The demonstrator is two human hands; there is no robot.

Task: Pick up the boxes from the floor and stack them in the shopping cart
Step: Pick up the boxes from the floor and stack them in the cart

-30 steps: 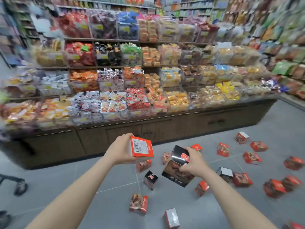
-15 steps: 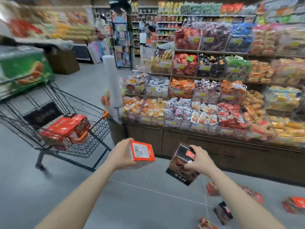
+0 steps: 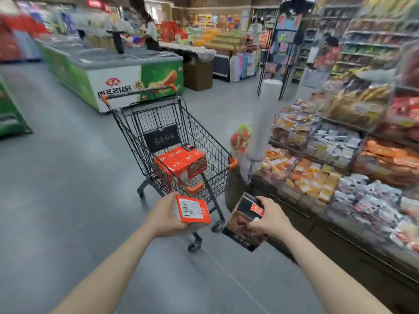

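Now two boxes are held in the air, near the camera and just in front of the shopping cart (image 3: 172, 141). The left hand (image 3: 165, 217) is closed around an orange box (image 3: 192, 210), whose white barcode label faces up. The right hand (image 3: 271, 219) grips a dark box (image 3: 243, 225) from its right side; this box is tilted, and it has a small orange label on its top corner. The two boxes are apart from each other, the orange one to the left.

Beyond the hands stands the black wire cart with orange corner guards and an orange handle at its far end. Inside its basket, a stack of orange boxes (image 3: 181, 163) lies against the far-left part, and one darker box sits on top at the far side.

The grey floor (image 3: 68, 200) spreads to the left. On the right, a long shelf (image 3: 328, 168) carries many packed snacks in clear bins, above a dark wooden base. A white roll (image 3: 264, 123) stands upright at the near corner of this shelf, just right of the cart. Farther left, a green and white freezer (image 3: 118, 73) stands behind the cart. Far away a person (image 3: 150, 32) stands near other displays, blurred.
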